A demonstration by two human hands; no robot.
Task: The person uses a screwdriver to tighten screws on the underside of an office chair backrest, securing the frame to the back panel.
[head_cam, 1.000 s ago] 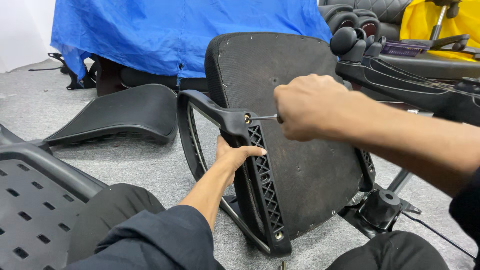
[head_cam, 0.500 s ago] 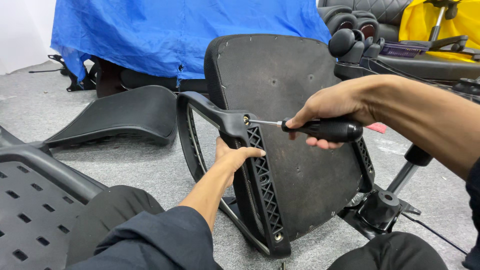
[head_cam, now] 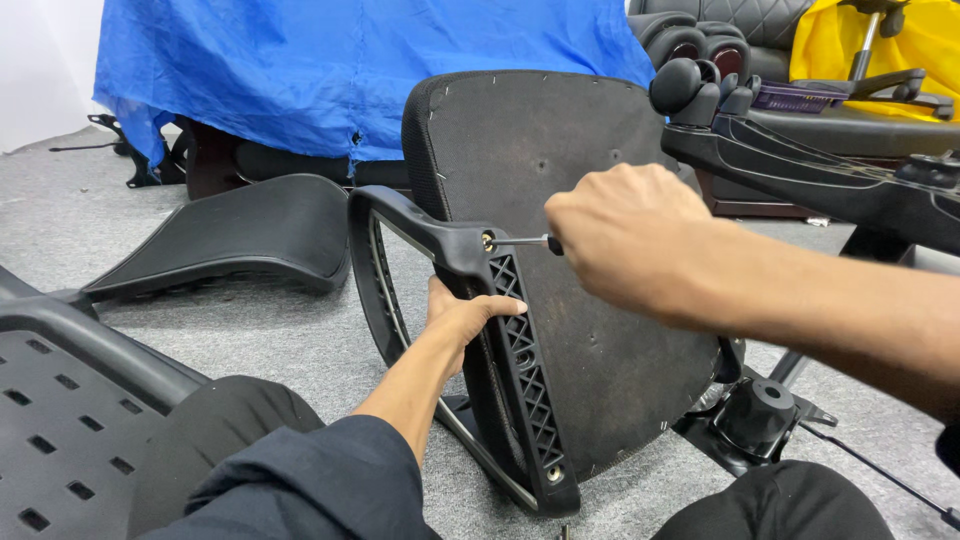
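Your right hand [head_cam: 630,240] is closed in a fist around a screwdriver [head_cam: 520,241], of which only the thin metal shaft shows, its tip seated in the brass-coloured screw [head_cam: 488,240] at the top of the black armrest bracket [head_cam: 515,350]. Your left hand [head_cam: 462,315] wraps around the ribbed stem of that bracket from behind, thumb on the near face and fingers curled out of sight, steadying it against the edge of the seat pan [head_cam: 580,270], which stands on its side on the floor with its dark underside towards you. Judging by how things lie, the upper screw is in its hole and being worked, though you cannot tell from here how deep it sits. A second screw [head_cam: 552,473] shows near the bottom of the bracket, so the armrest already looks at least partly fastened at the lower end. Only this one armrest can be seen on the seat. A curved black backrest panel [head_cam: 240,235] lies loose on the grey carpeted floor [head_cam: 300,330] to your left, a perforated black plastic panel [head_cam: 60,420] sits close by your knee, and the chair base [head_cam: 760,410] with its wheels reaches in from the right. Behind it all, a blue tarpaulin [head_cam: 350,70] covers something bulky, with a yellow cover [head_cam: 920,45] and dark padded chairs at the far right.
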